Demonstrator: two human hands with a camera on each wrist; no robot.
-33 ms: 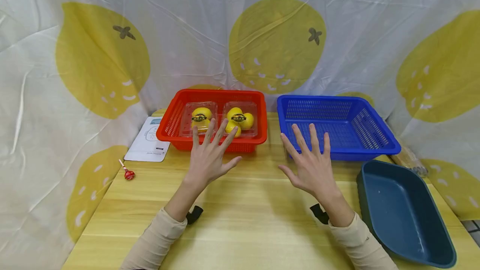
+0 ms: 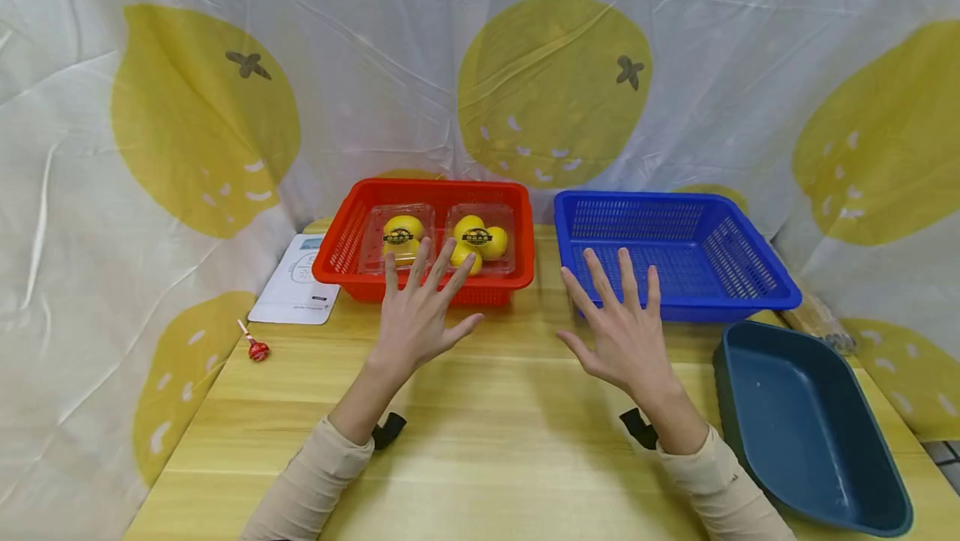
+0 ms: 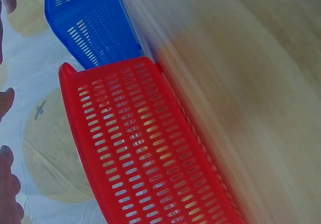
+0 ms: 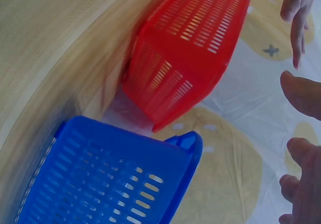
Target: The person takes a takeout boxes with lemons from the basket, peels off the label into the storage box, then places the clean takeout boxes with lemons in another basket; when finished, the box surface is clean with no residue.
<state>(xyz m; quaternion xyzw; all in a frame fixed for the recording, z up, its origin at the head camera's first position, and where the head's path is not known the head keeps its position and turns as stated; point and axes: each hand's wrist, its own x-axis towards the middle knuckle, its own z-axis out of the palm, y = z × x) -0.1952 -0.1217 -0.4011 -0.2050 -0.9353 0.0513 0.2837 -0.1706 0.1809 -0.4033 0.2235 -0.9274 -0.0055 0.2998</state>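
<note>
My left hand (image 2: 415, 326) is held over the table with its fingers spread, just in front of the red basket (image 2: 423, 281), and holds nothing. Two clear plastic boxes of yellow fruit sit in that basket: the left box (image 2: 371, 220) and the right box (image 2: 506, 214). Fingertips of the left hand overlap the basket's front rim in the head view. My right hand (image 2: 624, 337), also spread and holding nothing, hovers before the blue basket (image 2: 678, 301). Each wrist view catches its own hand's fingers at the edge, apart from the baskets.
A dark teal tub (image 2: 810, 433) stands at the table's right. Behind it lies a clear plastic package (image 2: 817, 316), partly hidden. At the left are a white printed card (image 2: 288, 295) and a red lollipop (image 2: 258, 350). A lemon-print curtain (image 2: 375, 66) hangs around the table.
</note>
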